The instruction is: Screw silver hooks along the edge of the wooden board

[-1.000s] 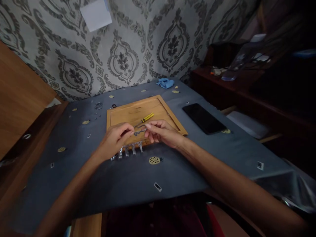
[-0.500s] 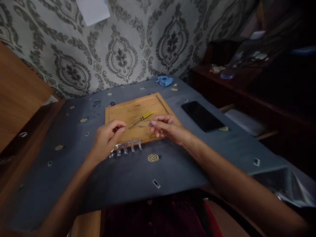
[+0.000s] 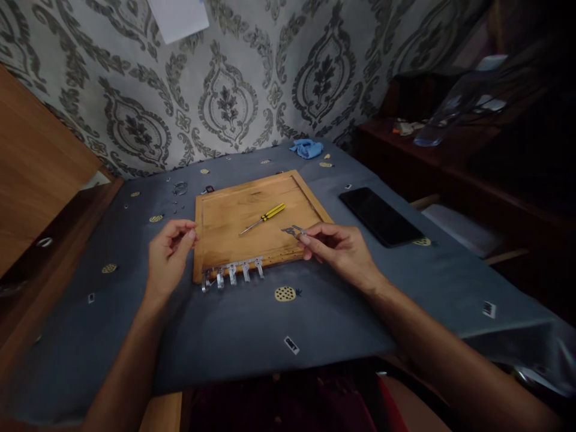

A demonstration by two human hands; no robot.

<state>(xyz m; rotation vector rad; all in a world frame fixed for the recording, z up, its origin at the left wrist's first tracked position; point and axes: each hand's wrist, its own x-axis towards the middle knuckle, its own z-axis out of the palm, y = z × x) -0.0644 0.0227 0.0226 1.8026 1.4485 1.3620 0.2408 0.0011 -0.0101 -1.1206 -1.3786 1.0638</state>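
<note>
My right hand [image 3: 339,247] pinches a small flat metal piece with holes [image 3: 290,231] between thumb and fingers, above the right part of a wooden board [image 3: 234,207]. At the board's left edge my left hand [image 3: 168,255] has its thumb and fingertips drawn together; whatever may be between them is too small to make out. A yellow-and-black screwdriver [image 3: 272,211] lies on the board, its tip toward the lower left. Several shiny metal hooks [image 3: 233,273] sit in a row along the board's near edge, from the left corner to about the middle.
To the right of the board lies a black phone [image 3: 380,216]. A crumpled blue cloth [image 3: 306,148] is at the table's back, near the patterned wall. Metal rings [image 3: 180,188] and tiny loose parts rest behind the board's left side. Beyond the phone stands dark furniture [image 3: 387,153].
My hands have moved apart, the left one going left off the board. My right hand has shifted right with the metal piece. The view has tilted slightly.
</note>
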